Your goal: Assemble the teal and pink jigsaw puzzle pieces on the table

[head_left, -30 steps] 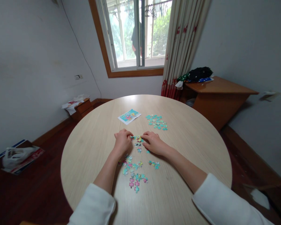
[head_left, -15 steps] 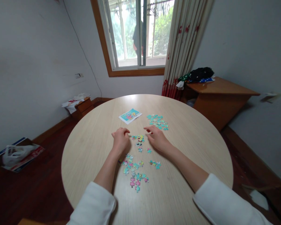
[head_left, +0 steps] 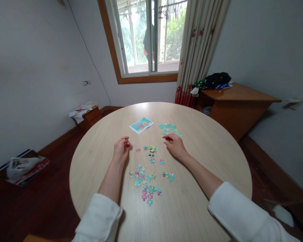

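Observation:
Jigsaw pieces lie in groups on the round table. My left hand, fingers loosely curled and apart, rests left of a single pink puzzle piece; no piece shows in it. A small joined section with a yellow cartoon figure sits between my hands. To its right is my right hand, index finger extended and thumb apart, holding nothing I can see. That hand is just below a pile of turquoise pieces, partly covering its near edge. One loose turquoise-and-pink piece lies below it.
A printed reference picture lies toward the back of the table. Nearer me are a cluster of mixed pieces, some pink pieces and a small group at right. A wooden desk stands beyond.
My left hand has drawn back to the left, uncovering the pink piece on the table. My right hand has shifted right, away from the joined section. The view has moved slightly.

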A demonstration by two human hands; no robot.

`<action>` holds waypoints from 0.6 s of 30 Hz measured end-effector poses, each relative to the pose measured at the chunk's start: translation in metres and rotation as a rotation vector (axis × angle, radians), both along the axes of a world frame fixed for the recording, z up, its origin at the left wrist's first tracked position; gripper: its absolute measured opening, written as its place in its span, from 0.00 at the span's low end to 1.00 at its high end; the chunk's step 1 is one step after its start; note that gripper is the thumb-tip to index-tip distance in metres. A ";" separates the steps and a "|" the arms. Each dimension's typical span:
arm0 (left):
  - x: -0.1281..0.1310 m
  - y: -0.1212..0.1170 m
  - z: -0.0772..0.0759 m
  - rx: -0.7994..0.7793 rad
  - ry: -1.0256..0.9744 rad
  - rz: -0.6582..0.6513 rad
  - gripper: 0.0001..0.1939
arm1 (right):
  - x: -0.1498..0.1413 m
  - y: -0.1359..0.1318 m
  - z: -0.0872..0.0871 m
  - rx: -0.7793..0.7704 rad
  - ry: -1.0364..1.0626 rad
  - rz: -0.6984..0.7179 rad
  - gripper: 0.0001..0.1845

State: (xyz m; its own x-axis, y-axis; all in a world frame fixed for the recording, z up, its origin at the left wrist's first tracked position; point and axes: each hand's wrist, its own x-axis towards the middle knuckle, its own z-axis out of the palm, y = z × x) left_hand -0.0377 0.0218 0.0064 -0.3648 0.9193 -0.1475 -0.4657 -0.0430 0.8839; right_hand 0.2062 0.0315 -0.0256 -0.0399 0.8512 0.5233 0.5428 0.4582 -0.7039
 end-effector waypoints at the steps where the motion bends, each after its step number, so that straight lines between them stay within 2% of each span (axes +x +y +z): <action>1: -0.001 0.000 0.000 0.005 -0.070 0.001 0.10 | 0.000 0.001 -0.001 0.009 0.008 0.001 0.14; 12: -0.011 0.006 -0.003 0.016 -0.369 0.018 0.15 | 0.002 0.002 -0.003 0.011 0.011 0.002 0.12; 18: -0.016 0.003 0.002 -0.031 -0.461 0.046 0.18 | 0.017 0.011 -0.001 0.040 0.040 -0.105 0.11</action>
State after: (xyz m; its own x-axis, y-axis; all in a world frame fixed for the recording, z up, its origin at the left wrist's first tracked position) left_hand -0.0536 0.0248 0.0081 -0.2953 0.8963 -0.3308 -0.8084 -0.0499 0.5865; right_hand 0.2229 0.0430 -0.0270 0.0704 0.8281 0.5562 0.5609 0.4282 -0.7085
